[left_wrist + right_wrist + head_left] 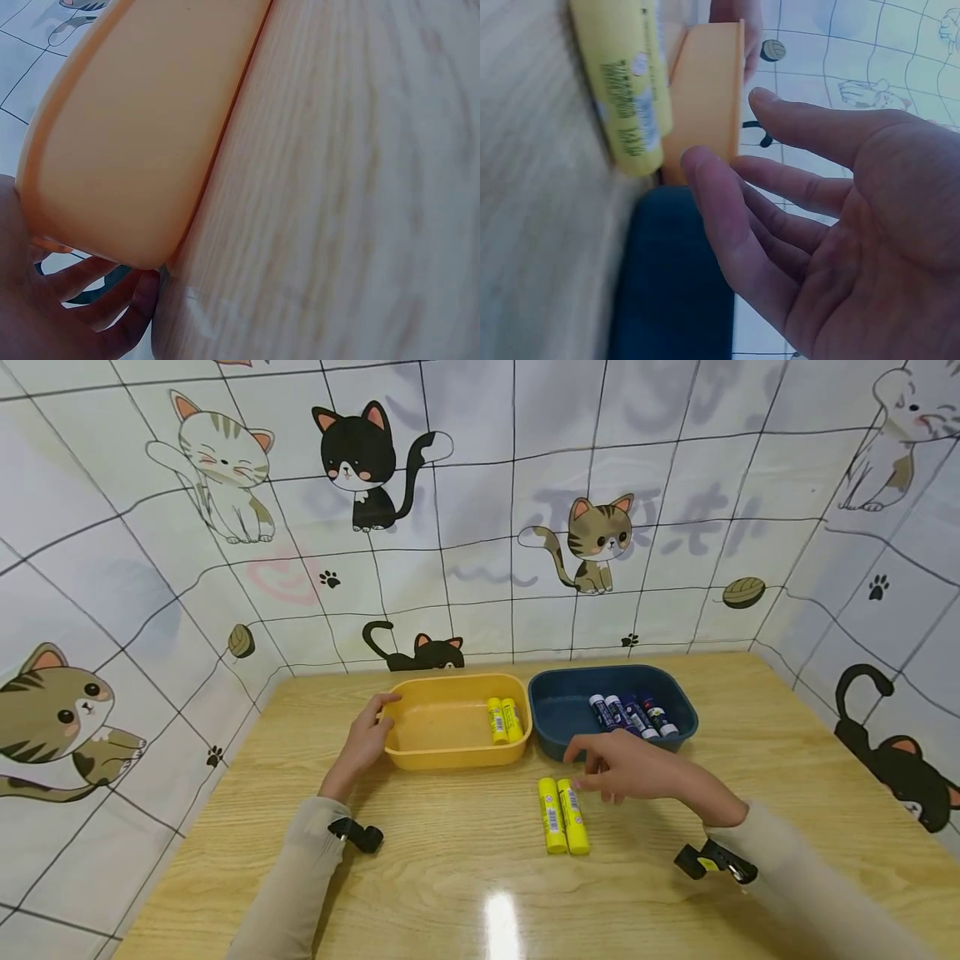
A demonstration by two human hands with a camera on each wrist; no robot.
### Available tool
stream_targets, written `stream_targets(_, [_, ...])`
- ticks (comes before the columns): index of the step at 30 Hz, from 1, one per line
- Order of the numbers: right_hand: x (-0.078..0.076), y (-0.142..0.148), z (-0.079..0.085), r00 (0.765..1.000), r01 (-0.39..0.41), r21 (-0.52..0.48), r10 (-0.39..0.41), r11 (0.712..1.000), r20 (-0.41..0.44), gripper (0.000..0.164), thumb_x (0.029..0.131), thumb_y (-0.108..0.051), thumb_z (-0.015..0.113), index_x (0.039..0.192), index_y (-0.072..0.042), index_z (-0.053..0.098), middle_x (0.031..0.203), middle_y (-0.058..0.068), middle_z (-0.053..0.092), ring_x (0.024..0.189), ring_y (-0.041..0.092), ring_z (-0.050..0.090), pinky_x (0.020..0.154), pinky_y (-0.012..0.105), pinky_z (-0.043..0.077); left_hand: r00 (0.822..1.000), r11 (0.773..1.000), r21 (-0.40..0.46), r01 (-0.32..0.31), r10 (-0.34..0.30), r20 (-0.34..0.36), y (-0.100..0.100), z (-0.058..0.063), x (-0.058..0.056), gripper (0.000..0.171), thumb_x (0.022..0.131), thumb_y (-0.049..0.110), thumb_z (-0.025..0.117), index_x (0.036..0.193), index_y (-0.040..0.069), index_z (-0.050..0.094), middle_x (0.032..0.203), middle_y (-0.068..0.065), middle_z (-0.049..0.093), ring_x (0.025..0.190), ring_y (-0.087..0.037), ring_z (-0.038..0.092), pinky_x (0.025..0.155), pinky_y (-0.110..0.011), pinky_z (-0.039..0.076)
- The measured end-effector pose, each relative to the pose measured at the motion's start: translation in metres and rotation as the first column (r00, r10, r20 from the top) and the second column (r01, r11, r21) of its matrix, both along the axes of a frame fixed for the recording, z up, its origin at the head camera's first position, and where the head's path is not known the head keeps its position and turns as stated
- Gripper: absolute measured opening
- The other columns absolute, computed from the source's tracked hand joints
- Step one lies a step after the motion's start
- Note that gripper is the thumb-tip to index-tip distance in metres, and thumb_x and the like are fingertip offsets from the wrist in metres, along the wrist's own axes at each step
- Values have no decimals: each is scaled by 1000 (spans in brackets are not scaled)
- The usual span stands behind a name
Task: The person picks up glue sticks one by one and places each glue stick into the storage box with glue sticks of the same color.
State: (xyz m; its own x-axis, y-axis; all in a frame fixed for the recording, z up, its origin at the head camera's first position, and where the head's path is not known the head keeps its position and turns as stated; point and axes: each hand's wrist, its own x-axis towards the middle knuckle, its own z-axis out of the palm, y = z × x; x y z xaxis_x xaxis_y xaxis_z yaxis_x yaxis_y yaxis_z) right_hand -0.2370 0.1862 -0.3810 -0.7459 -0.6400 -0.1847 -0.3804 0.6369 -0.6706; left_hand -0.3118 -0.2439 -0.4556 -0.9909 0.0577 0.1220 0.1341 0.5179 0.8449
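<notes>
Along the far side of the pale wooden desk (420,868), where its grain runs from left to right, a yellow tray (450,758) and a dark blue tray (562,702) stand side by side, the blue one to the right. Behind them and up both sides I see white sheeting (480,552) ruled with black grid lines, printed with cartoon cats (366,460), paw prints (330,579) and balls of yarn (744,592); faint purplish marks show on it too. Light makes a bright patch (501,922) on the near part of the wood.

Two loose yellow tubes (553,818) lie next to each other on the wood, on the near side of the trays. Another yellow pair (498,721) sits at the right end of the yellow tray, and several dark-and-white tubes (637,718) lie toward the right of the blue one.

The person's left hand (362,745) grips the yellow tray's left end, fingers clamped against its outside. The right hand (633,767) hovers just right of the loose tubes, fingers bent and apart, holding nothing. Both beige sleeves (292,868) carry a small black device (356,835) at the wrist.
</notes>
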Motion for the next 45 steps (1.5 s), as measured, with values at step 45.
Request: stream_targets(45, [0,10,-52,985,24,-81,-10,996,171,84,87,-35,83,151,0,41,81,5,63,56,18,59,50,29,52,1000,1000,2,13,-13,-12,1,0,0,45,104,6,40,148,7,49,161,-17,42,148,-41,35,121,-59,31])
